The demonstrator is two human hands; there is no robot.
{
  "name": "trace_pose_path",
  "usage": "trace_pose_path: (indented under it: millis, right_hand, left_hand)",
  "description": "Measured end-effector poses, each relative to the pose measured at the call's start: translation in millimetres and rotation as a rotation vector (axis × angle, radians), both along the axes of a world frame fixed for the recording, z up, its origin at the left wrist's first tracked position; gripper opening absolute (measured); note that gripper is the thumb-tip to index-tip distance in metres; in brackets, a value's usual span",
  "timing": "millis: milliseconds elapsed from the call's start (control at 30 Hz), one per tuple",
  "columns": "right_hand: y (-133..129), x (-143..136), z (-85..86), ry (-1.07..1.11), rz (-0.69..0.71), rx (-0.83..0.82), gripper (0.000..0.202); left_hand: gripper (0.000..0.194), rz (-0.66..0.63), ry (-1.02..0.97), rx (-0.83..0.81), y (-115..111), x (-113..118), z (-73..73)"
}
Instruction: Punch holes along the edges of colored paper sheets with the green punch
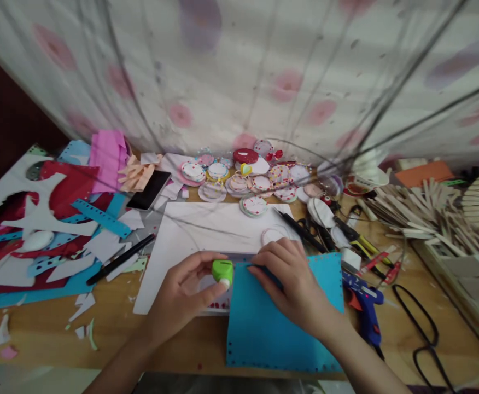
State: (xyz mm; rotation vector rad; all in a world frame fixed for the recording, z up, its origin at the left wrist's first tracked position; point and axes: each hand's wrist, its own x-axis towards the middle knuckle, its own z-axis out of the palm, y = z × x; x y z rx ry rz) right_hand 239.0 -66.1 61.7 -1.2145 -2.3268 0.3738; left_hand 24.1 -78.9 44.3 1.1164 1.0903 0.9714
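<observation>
Yellow-brown wooden tabletop (pixel 194 350). White rectangular paper sheet (pixel 190 232) on it. Blue squarish sheet (pixel 272 336), edges hole-punched, overlaps the white one's lower right. Right hand (pixel 284 276) bent over blue upper edge; pinching or resting, cannot tell. Left hand (pixel 188 284) grasps small green-and-white plastic tool (pixel 222 270) beside blue corner.
</observation>
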Motion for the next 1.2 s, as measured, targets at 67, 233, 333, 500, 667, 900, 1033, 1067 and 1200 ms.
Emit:
trace_pose_path:
  millis: [67,233,333,500,667,900,1033,1067,1200]
  right_hand:
    - [-6.5,-0.3,1.9,0.015,0.002,-0.028,0.014]
    - [-15.4,-0.4,4.6,0.055,0.013,-0.022,0.012]
    - [-17.7,-1.3,3.2,0.059,0.003,-0.002,0.012]
    - [-24.4,-2.1,-1.6,0.086,0.007,-0.008,0.012]
    - [-25.7,-2.6,-3.1,0.09,0.018,-0.017,0.011]
    - [-21.5,-5.6,-6.0,0.063,0.035,-0.021,0.015]
    - [-21.1,-5.0,-6.2,0.058,0.038,-0.018,0.014]
    - [-21.2,-4.7,-5.8,0.059,0.034,-0.014,0.013]
    - [-21.7,-5.4,-3.8,0.062,0.045,-0.029,0.014]
  left_hand:
    - [0.028,-0.028,0.012,0.003,-4.3,1.1,-0.7]
    - [0.03,-0.035,0.051,0.016,-12.8,-2.2,-1.3]
    - [0.03,-0.056,0.068,0.007,-15.4,-4.8,-1.7]
    - [0.029,-0.04,0.073,0.016,-18.0,-4.1,-6.0]
    - [0.03,-0.057,0.093,0.011,-22.1,-4.9,-10.5]
    - [0.037,-0.15,0.336,0.166,-22.5,-12.9,-13.5]
    - [0.037,-0.17,0.4,0.207,-22.0,-14.2,-14.9]
    - [0.037,-0.169,0.396,0.21,-22.2,-14.1,-15.5]
    - [0.037,-0.152,0.374,0.194,-24.1,-13.2,-19.0]
